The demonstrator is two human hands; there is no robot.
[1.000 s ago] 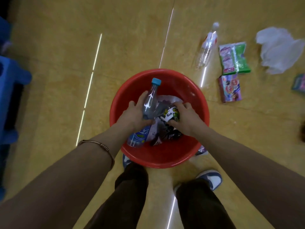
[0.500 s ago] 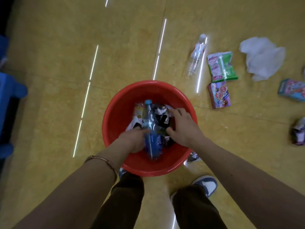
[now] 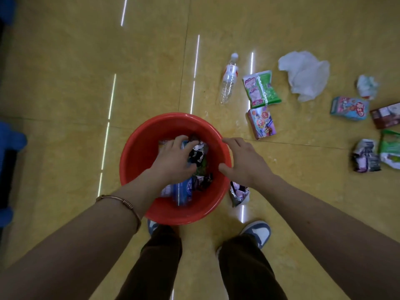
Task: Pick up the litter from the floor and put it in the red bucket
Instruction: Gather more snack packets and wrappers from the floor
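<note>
The red bucket (image 3: 134, 152) stands on the yellow floor in front of my feet. A blue-labelled bottle (image 3: 181, 192) and several crumpled wrappers (image 3: 198, 153) lie inside it. My left hand (image 3: 173, 162) is down in the bucket, its fingers loosely spread over the bottle and wrappers. My right hand (image 3: 243, 162) hovers over the right rim with spread fingers, holding nothing. On the floor to the right lie a clear bottle (image 3: 229, 80), a green packet (image 3: 261, 87), a pink packet (image 3: 262, 122) and a white plastic bag (image 3: 305, 74).
Further right lie a crumpled paper (image 3: 367, 86), a teal box (image 3: 349, 108), a brown box (image 3: 386, 115), a dark crumpled wrapper (image 3: 365, 159) and a green bag (image 3: 390, 149). A small wrapper (image 3: 238, 194) lies against the bucket. Blue furniture (image 3: 10, 144) stands at the left.
The bottle went from upright in my left hand to lying in the bucket. My right hand let go of its wrapper and rose to the right rim.
</note>
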